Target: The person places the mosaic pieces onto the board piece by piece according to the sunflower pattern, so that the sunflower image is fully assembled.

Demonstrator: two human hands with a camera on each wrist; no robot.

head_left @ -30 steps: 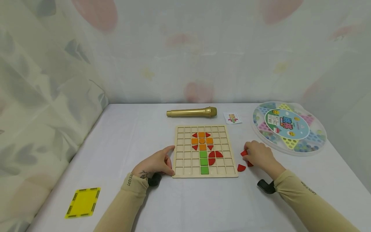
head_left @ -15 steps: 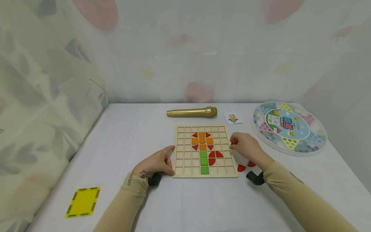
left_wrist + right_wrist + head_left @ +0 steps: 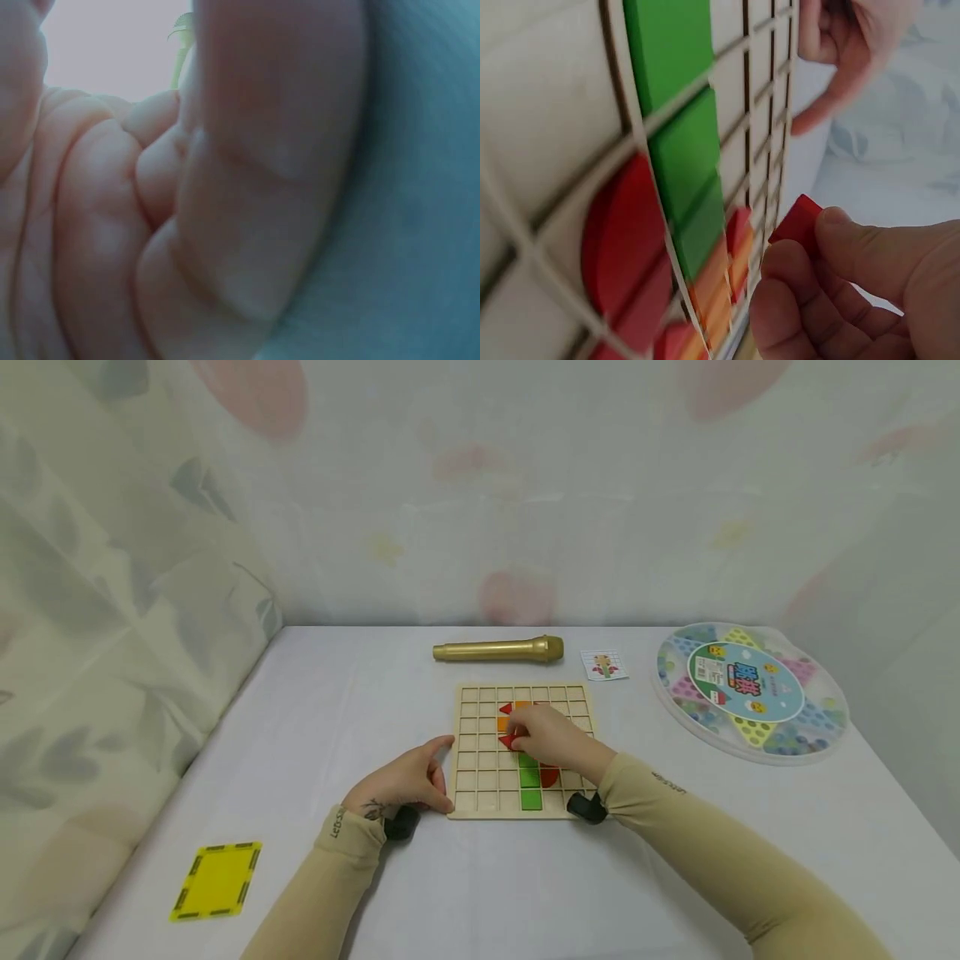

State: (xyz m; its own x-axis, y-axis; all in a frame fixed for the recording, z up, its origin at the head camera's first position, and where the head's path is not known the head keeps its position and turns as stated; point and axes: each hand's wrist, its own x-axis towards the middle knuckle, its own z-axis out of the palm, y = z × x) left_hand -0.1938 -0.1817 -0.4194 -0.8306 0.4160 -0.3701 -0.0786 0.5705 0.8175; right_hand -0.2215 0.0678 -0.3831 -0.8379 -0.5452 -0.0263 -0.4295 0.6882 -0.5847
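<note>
A wooden grid board [image 3: 477,777] lies on the table, bearing a flower-like pattern of orange, red and green tiles. My left hand [image 3: 401,779] is at its left edge, index finger and thumb spread apart and touching the edge, the other fingers bent in. Over the pattern, my right hand [image 3: 558,742] pinches a small red tile [image 3: 798,223] between thumb and fingers; its full shape is partly covered. Green square tiles [image 3: 531,799] run down below the orange ones, and a red curved tile [image 3: 551,777] sits beside them. The right hand hides several tiles.
Behind the board lie a gold microphone [image 3: 495,650] and a small pattern card [image 3: 603,665]. A round Chinese checkers set [image 3: 750,693] is at the right. A yellow square plate [image 3: 216,882] lies at the front left.
My right hand has picked up a red tile right of the board and carried it left over the pattern. Its sleeve now covers where the loose red pieces lay. My left hand stays put.
</note>
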